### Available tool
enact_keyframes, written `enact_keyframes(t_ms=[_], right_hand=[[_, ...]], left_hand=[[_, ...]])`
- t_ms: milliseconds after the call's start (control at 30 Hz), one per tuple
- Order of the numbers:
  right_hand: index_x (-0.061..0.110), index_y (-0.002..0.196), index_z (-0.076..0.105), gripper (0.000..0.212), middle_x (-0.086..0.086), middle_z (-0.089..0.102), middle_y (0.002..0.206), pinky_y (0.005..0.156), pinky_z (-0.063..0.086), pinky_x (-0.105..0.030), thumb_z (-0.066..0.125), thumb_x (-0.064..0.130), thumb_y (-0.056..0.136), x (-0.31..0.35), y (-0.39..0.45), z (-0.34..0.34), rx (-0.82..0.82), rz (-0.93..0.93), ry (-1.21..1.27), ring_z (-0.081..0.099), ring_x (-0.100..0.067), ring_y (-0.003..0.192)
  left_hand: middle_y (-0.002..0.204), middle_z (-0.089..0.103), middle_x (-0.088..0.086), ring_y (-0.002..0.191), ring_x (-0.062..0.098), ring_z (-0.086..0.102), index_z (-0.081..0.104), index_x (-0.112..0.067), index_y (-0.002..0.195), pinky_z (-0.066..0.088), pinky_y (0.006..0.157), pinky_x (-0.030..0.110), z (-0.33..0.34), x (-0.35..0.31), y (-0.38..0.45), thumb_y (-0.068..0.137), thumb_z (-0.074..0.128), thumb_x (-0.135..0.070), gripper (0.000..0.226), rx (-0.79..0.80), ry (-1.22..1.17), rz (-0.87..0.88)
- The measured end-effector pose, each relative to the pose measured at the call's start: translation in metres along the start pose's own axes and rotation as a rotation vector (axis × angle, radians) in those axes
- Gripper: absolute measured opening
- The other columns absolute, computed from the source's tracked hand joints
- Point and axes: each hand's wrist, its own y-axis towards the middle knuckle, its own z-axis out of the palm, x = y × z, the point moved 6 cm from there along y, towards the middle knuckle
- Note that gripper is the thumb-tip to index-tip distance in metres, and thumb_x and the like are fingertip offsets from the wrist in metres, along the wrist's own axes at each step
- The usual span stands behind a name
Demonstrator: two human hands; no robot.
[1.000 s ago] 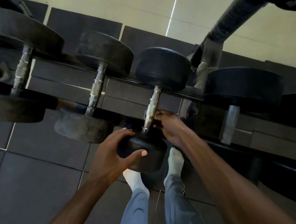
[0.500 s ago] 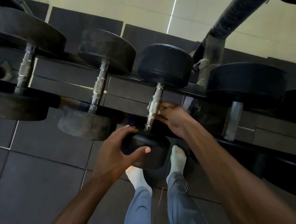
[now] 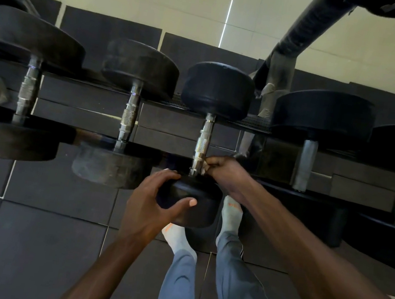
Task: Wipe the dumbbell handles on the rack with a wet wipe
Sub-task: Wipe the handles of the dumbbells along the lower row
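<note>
A black dumbbell with a chrome knurled handle (image 3: 202, 145) lies across the rack rails (image 3: 95, 137) in the middle of the view. My left hand (image 3: 154, 204) grips its near rubber head (image 3: 196, 200), thumb on the front face. My right hand (image 3: 224, 171) is curled against the handle's lower end and pinches a small white wet wipe (image 3: 204, 169), mostly hidden by the fingers. The far head (image 3: 219, 88) rests on the back rail.
Two larger dumbbells (image 3: 129, 112) (image 3: 29, 86) lie to the left and two more (image 3: 305, 161) to the right. A black slanted rack post (image 3: 304, 24) rises at the upper right. My socked feet (image 3: 231, 211) stand on dark rubber floor tiles below.
My right hand slid up the handle half a second ago and has come back down to its lower end. My left hand has kept its grip on the near head.
</note>
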Motion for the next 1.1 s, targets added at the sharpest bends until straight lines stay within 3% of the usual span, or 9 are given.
enact_keyframes(t_ms=[233,300,400,500,633,800,900,1033,1100], right_hand=[[0.016,0.095,0.077,0.027,-0.004,0.076,0.094,0.082,0.058,-0.032,0.056,0.0,0.097,-0.005,0.0,0.014,-0.107,-0.062,0.03,0.071,-0.018,0.09],[0.014,0.087,0.076,0.025,-0.003,0.075,0.086,0.078,0.054,-0.028,0.057,0.005,0.1,-0.006,-0.003,0.011,-0.063,-0.08,0.046,0.067,-0.013,0.084],[0.0,0.109,0.073,0.02,-0.014,0.076,0.104,0.09,0.056,-0.03,0.056,0.001,0.1,-0.001,-0.006,0.001,0.08,-0.038,0.113,0.069,-0.015,0.092],[0.003,0.119,0.071,0.027,-0.012,0.075,0.112,0.095,0.056,-0.026,0.057,-0.005,0.097,0.002,-0.005,0.007,0.195,-0.023,0.177,0.07,-0.015,0.104],[0.015,0.113,0.075,0.023,-0.007,0.076,0.112,0.103,0.053,-0.035,0.061,0.004,0.098,-0.001,-0.001,0.015,0.103,-0.082,0.144,0.07,-0.019,0.112],[0.01,0.108,0.077,0.017,-0.008,0.077,0.105,0.102,0.053,-0.043,0.063,0.006,0.097,-0.007,-0.012,0.002,0.003,-0.119,0.054,0.07,-0.026,0.11],[0.014,0.113,0.076,0.023,-0.002,0.078,0.106,0.102,0.054,-0.037,0.066,0.004,0.095,0.009,-0.029,-0.012,-0.015,-0.174,0.107,0.071,-0.017,0.109],[0.02,0.122,0.073,0.039,0.005,0.074,0.109,0.09,0.051,-0.026,0.062,0.0,0.091,0.09,-0.048,-0.008,-0.273,-0.719,-0.613,0.065,-0.013,0.101],[0.015,0.122,0.07,0.036,0.001,0.071,0.107,0.089,0.044,-0.03,0.058,0.001,0.091,0.115,-0.04,0.021,-0.239,-0.922,-1.114,0.057,-0.021,0.099]], left_hand=[[0.128,0.063,-0.014,0.123,0.002,0.057,0.067,-0.027,0.125,0.054,0.101,0.038,-0.001,0.0,0.0,0.072,0.077,-0.066,0.067,-0.003,0.027,-0.01],[0.128,0.063,-0.015,0.123,0.002,0.057,0.067,-0.027,0.124,0.053,0.102,0.038,-0.001,0.0,0.0,0.072,0.077,-0.066,0.066,-0.01,0.019,-0.013],[0.129,0.063,-0.015,0.125,0.003,0.057,0.067,-0.027,0.125,0.053,0.103,0.038,0.0,0.001,0.0,0.073,0.077,-0.065,0.065,-0.012,0.013,-0.006],[0.13,0.062,-0.015,0.127,0.002,0.054,0.066,-0.027,0.126,0.052,0.105,0.036,0.001,0.003,0.0,0.074,0.076,-0.067,0.066,0.002,0.03,-0.003],[0.131,0.062,-0.015,0.128,0.001,0.054,0.066,-0.027,0.127,0.051,0.105,0.033,0.0,0.004,0.0,0.074,0.075,-0.068,0.068,0.005,0.032,-0.003],[0.128,0.062,-0.019,0.125,-0.001,0.056,0.067,-0.03,0.123,0.051,0.105,0.031,-0.002,0.0,0.0,0.072,0.078,-0.066,0.064,-0.016,0.015,-0.012],[0.125,0.06,-0.025,0.124,-0.003,0.055,0.066,-0.033,0.122,0.05,0.104,0.027,-0.003,-0.001,0.0,0.071,0.078,-0.066,0.062,-0.017,0.011,-0.009],[0.126,0.058,-0.028,0.125,-0.003,0.054,0.066,-0.033,0.123,0.048,0.105,0.026,-0.002,-0.001,-0.001,0.072,0.076,-0.067,0.062,-0.011,0.004,-0.006],[0.124,0.056,-0.032,0.124,-0.004,0.054,0.066,-0.033,0.122,0.049,0.104,0.025,-0.002,-0.001,-0.001,0.073,0.077,-0.067,0.061,-0.01,-0.01,-0.003]])
